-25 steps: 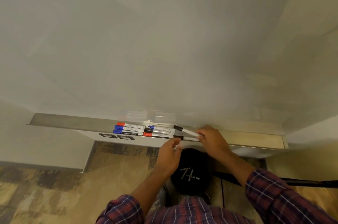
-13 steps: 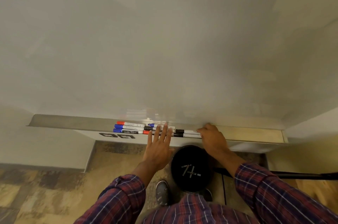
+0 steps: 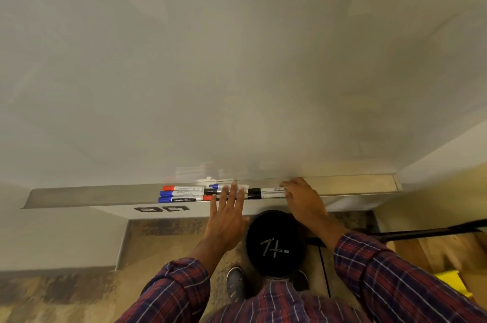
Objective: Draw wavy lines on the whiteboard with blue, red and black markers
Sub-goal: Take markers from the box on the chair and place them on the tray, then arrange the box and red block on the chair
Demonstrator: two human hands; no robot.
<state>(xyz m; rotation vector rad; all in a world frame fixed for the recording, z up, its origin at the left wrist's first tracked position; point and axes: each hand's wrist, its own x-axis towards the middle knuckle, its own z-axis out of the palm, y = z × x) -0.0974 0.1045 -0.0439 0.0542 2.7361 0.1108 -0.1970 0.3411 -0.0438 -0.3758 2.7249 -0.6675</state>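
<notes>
A blank whiteboard [image 3: 237, 59] fills the upper view. Its metal tray [image 3: 92, 194] runs along the bottom edge and holds several markers: a red-capped marker [image 3: 181, 188], two blue-capped markers [image 3: 181, 193] in front of it, and a black-capped marker [image 3: 266, 192] further right. My left hand [image 3: 226, 214] lies flat with fingers spread over the markers in the tray's middle. My right hand [image 3: 303, 198] rests on the tray at the white end of the black-capped marker; whether its fingers still pinch that marker is hidden.
Below the tray a black round object [image 3: 275, 243] with white marks sits between my arms. A dark bar [image 3: 421, 233] runs to the right. Shoes [image 3: 235, 283] stand on a mottled floor. A yellow thing [image 3: 450, 280] shows at right.
The right hand has lowered the black-capped marker from a raised tilt down flat into the tray. The left hand has opened and spread its fingers over the markers.
</notes>
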